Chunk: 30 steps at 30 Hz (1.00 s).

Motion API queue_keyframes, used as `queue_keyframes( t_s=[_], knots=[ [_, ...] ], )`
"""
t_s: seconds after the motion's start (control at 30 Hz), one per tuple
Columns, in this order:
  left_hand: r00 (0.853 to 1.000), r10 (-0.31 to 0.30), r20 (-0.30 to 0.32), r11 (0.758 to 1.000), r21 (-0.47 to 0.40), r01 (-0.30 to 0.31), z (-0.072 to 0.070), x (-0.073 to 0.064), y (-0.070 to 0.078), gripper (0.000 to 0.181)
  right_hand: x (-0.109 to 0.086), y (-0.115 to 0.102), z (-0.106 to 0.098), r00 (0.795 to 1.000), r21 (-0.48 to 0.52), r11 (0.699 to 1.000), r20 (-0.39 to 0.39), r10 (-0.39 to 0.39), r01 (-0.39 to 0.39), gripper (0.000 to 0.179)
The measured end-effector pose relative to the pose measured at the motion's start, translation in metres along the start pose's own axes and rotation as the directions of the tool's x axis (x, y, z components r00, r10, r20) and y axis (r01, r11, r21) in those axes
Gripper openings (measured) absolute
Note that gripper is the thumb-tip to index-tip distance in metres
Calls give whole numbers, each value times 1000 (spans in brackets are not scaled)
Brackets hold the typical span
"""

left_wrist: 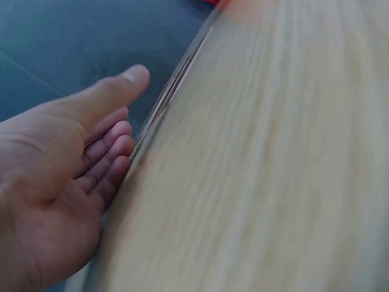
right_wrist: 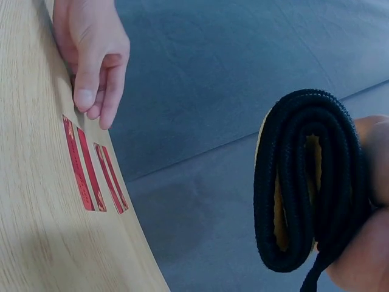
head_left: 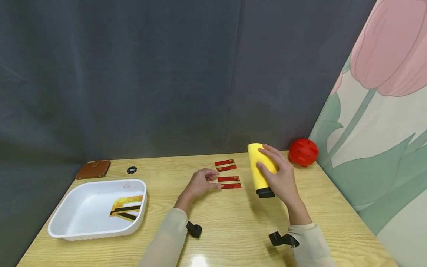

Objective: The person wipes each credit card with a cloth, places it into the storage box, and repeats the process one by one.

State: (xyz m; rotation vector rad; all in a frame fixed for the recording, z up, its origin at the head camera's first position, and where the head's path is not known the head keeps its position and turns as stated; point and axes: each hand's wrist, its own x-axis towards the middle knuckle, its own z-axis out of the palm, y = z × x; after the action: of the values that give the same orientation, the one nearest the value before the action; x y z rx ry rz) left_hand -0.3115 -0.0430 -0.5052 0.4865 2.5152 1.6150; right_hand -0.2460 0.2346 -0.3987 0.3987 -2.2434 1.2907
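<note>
Only right wrist view shows coiled layers (right_wrist: 298,182) of yellow roll (head_left: 258,176).

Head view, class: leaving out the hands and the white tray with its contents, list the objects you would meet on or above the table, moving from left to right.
Brown wallet → round black chip → red striped cards → yellow roll → red pig figure.
</note>
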Motion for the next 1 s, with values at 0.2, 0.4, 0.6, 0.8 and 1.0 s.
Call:
queue_keyframes(
  t_s=[0.2, 0.4, 0.6, 0.8, 1.0],
  knots=[
    [1000, -27, 8, 999, 44, 27, 0, 1, -2, 49, -1, -1, 3, 1000, -4, 1000, 5, -10, 11, 41],
    [998, -50, 24, 988, 149, 46, 3, 6, 5, 45, -1, 1, 2, 1000, -5, 1000, 10, -4, 4, 41],
    [994, -111, 18, 967, 232, 104, 4, 8, 11, 38, -1, 2, 3, 1000, -2, 1000, 21, 8, -8, 41],
    [994, -108, 32, 965, 242, 97, 4, 9, 13, 40, -2, 3, 2, 1000, -1, 1000, 16, 7, -7, 41],
    [1000, -27, -6, 987, 158, 28, 4, 5, 7, 40, -1, 3, 2, 1000, 1, 1000, 12, 8, -8, 41]
  ],
)
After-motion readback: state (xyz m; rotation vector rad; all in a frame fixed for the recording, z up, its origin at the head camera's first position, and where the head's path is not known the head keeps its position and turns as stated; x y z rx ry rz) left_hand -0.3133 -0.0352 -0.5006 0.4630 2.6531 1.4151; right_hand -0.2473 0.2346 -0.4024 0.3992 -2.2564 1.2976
